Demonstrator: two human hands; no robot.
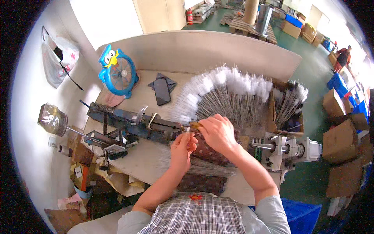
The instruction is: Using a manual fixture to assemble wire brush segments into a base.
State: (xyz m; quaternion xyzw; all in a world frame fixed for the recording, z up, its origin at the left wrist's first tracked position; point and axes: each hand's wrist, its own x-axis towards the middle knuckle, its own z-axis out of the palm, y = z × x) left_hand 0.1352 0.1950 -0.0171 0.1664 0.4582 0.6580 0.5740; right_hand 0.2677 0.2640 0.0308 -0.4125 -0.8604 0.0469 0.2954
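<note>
In the head view, my left hand (pixel 183 147) is closed in a pinch, with a small white piece (pixel 188 129) showing at its fingertips. My right hand (pixel 219 132) is curled just to its right, gripping a small yellow-brown object (pixel 195 125) whose kind I cannot make out. Both hands meet at the right end of a long dark metal fixture (pixel 136 120). Behind them fans out a large pile of wire-stemmed brushes (pixel 230 91) with white bristle ends. Thin wires (pixel 202 167) lie on the bench in front of my hands.
A blue cartoon-bird fan (pixel 119 74) and a dark phone (pixel 162 92) stand and lie at the back left. At the right are a box of brushes (pixel 288 107) and a metal motor unit (pixel 290 149). A low board (pixel 187 50) edges the bench. A person (pixel 343 58) is far off.
</note>
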